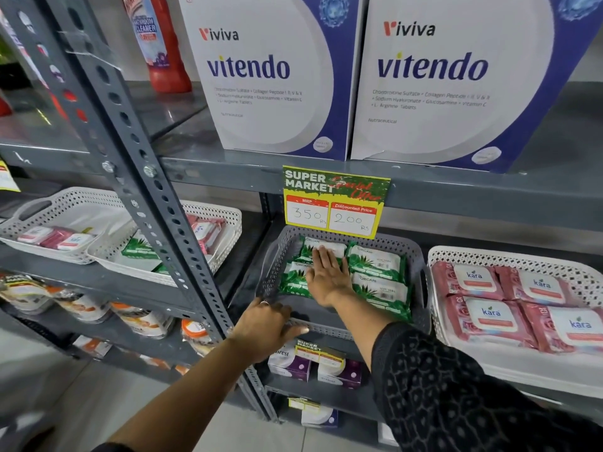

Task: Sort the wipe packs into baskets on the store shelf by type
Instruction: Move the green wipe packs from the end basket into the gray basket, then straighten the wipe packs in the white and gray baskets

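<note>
A grey basket (280,256) on the middle shelf holds several green Origami wipe packs (378,265). My right hand (326,275) lies flat, fingers together, on the green packs at the basket's left side. My left hand (267,324) grips the grey basket's front rim. To the right, a white basket (509,259) holds several pink Kara wipe packs (489,314). Left of the upright post, a white basket (225,216) holds mixed pink packs (205,230) and green packs (138,247). Further left another white basket (65,197) holds pink packs (55,238).
A grey perforated shelf post (143,177) runs diagonally between the left baskets and the grey basket. A yellow price tag (336,200) hangs over the grey basket. Large Vitendo boxes (270,73) and a red cleaner bottle (160,40) stand above. Boxes and jars fill the lower shelves.
</note>
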A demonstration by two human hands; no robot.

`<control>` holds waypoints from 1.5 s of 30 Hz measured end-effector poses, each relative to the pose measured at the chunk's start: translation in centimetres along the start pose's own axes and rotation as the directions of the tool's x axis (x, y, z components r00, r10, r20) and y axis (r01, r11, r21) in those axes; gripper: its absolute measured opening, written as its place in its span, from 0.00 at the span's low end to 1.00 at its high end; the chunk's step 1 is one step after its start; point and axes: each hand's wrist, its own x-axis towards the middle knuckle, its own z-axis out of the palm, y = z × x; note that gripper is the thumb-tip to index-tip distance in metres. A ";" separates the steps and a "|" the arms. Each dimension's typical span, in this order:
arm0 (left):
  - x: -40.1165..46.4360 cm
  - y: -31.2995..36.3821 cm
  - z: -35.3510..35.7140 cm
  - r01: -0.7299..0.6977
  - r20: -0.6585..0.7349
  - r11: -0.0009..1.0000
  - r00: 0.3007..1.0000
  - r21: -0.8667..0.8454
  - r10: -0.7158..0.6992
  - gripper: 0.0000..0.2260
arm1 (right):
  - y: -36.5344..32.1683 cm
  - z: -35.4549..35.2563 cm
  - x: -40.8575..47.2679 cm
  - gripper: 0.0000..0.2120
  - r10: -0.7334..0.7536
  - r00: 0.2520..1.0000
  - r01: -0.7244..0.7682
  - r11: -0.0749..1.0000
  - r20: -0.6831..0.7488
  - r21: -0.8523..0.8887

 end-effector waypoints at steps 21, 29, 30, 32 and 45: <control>1.2 3.5 -1.9 -0.134 -0.057 0.991 0.990 -0.028 0.132 0.28 | 3.3 -2.4 -2.7 0.33 0.008 0.993 -0.014 0.999 -0.120 -0.053; 5.4 14.9 -1.9 -0.288 -0.165 0.947 0.950 -0.140 0.265 0.37 | 10.8 -4.3 -6.5 0.32 0.147 0.987 -0.152 0.984 0.061 0.088; 5.7 15.9 -1.7 -0.292 -0.179 0.944 0.948 -0.151 0.265 0.35 | 11.3 -5.2 -7.0 0.30 0.104 0.994 -0.098 0.989 -0.045 0.113; 6.5 17.5 -1.4 -0.323 -0.224 0.937 0.931 -0.135 0.288 0.26 | 12.8 -7.6 -8.3 0.26 0.021 0.952 0.018 0.992 -0.304 0.125; 8.1 26.0 -1.5 -0.120 -0.066 0.990 0.991 -0.072 0.116 0.31 | 28.2 -9.2 -15.8 0.30 0.152 0.983 -0.159 0.985 -0.100 -0.067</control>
